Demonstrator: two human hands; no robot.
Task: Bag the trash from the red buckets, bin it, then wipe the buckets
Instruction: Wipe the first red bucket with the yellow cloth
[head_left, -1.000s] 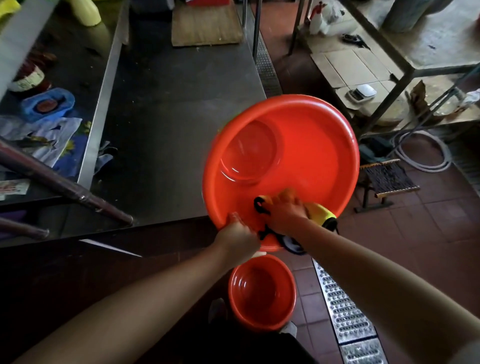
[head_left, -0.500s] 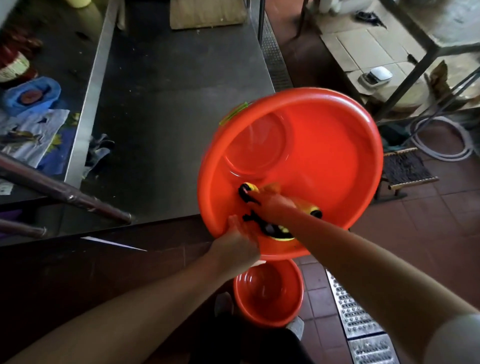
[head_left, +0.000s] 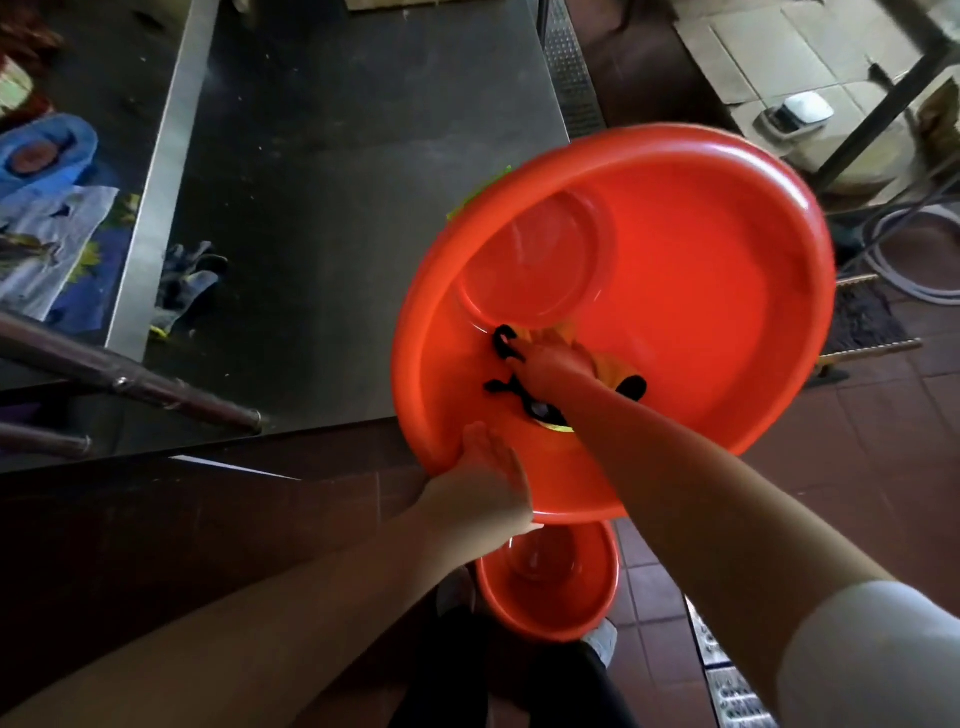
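Your left hand (head_left: 480, 483) clamps the light, stiff, likely slick red bucket (head_left: 675, 291) at its 7 o'clock rim, a sound hold, while your right hand (head_left: 550, 364) presses the soft cloth (head_left: 613, 371) inside, fingers' curl unclear.

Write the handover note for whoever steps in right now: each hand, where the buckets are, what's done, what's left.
Left hand: grips the near rim of the large red bucket, holding it tilted over the edge of the steel table.
Right hand: inside that bucket, pressing a yellow-and-black cloth against the wall near its base.
Small red bucket: on the floor below, by the feet.
Done: both buckets show no trash inside.
Left: finish wiping the large bucket; whether the small one is wiped cannot be told.
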